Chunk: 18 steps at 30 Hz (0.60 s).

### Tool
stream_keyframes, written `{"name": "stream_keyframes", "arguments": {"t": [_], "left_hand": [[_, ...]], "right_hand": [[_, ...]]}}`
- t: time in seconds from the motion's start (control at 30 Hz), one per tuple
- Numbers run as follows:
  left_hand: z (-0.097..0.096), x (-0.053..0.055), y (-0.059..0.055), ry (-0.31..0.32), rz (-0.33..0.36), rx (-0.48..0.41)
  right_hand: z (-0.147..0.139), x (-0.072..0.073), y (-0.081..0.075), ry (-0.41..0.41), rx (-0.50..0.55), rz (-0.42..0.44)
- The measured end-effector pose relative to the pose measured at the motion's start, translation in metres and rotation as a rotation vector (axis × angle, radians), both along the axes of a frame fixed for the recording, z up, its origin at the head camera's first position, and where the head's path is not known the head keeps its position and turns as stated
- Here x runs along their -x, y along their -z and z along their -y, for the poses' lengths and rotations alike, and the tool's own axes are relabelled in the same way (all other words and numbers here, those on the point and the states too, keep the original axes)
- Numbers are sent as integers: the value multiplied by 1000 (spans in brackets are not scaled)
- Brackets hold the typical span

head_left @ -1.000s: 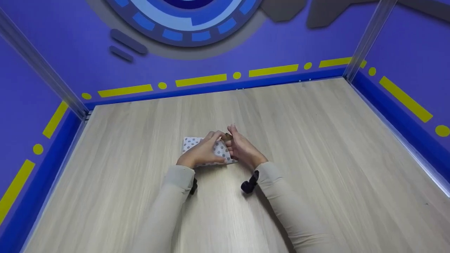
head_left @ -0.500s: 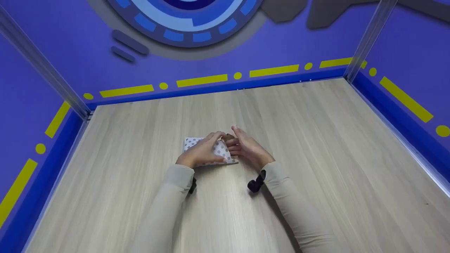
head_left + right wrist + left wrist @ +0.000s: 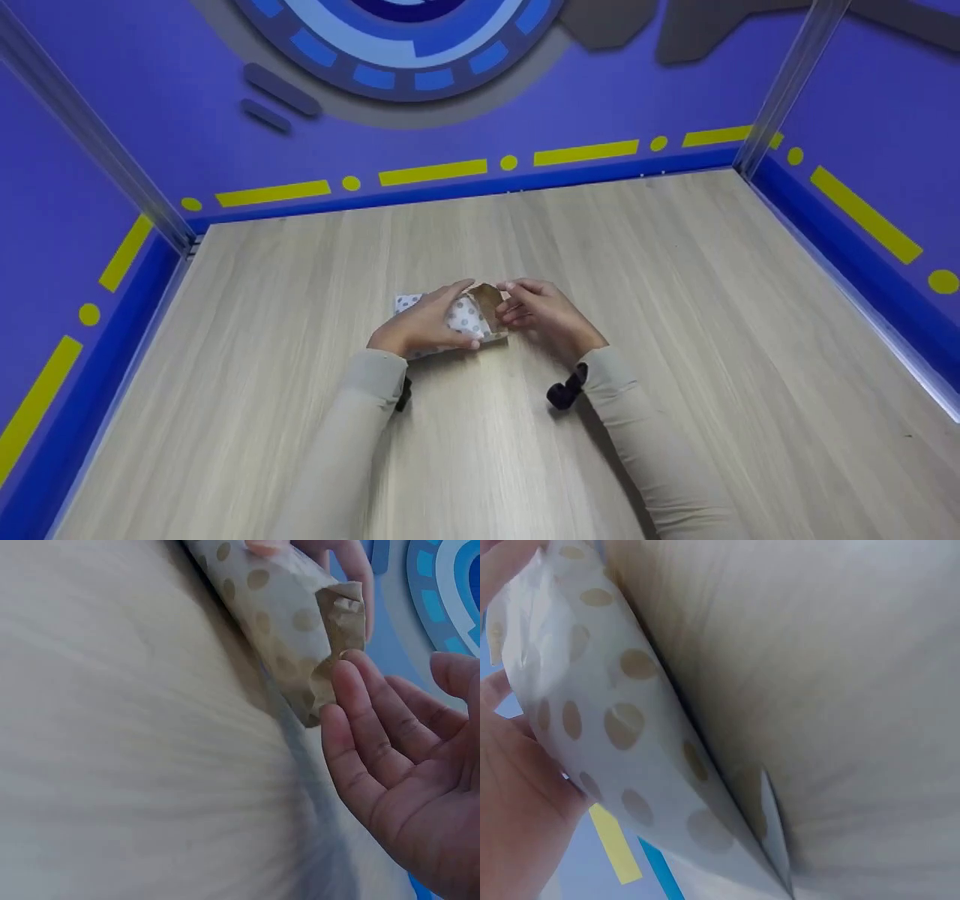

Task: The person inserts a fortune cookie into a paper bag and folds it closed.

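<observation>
A white polka-dot paper bag (image 3: 466,318) lies sideways, its brown inside showing at the mouth on the right end. My left hand (image 3: 421,321) grips the bag from above, fingers over the far side and thumb along the near side. In the left wrist view, the dotted paper (image 3: 622,726) is creased beside the palm. At the mouth, my right hand (image 3: 553,315) has its fingers loosely bent. The right wrist view shows its fingertips (image 3: 349,682) right at the crumpled brown rim (image 3: 345,619), thumb held apart. The bag's interior is mostly hidden.
The bag is over a light wood-grain table (image 3: 675,300). Blue-purple panels (image 3: 420,142) with yellow markings enclose the back and both sides. Small black wrist cameras (image 3: 566,390) are strapped under the sleeves.
The right hand has drawn back to the right, out of the bag's mouth, its fingers now bending at the rim. The brown opening shows wider. The left hand keeps its hold.
</observation>
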<state>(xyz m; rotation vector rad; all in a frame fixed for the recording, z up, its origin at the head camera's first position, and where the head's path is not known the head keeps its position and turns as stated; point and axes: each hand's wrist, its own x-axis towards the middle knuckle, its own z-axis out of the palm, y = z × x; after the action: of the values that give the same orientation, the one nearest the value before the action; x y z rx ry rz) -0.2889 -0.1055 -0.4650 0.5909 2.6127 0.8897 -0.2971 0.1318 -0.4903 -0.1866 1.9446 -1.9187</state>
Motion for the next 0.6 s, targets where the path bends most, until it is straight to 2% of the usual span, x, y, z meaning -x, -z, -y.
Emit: {"name": "stream_keyframes", "arguments": {"t": [0.27,0.6], "left_hand": [[8,2,1,-4,8,80],[10,0,6,-31,23,84]], "right_hand": [[-4,-10,7,-54,-129,-54],[-7,-21,5,-63,-171,-119]]}}
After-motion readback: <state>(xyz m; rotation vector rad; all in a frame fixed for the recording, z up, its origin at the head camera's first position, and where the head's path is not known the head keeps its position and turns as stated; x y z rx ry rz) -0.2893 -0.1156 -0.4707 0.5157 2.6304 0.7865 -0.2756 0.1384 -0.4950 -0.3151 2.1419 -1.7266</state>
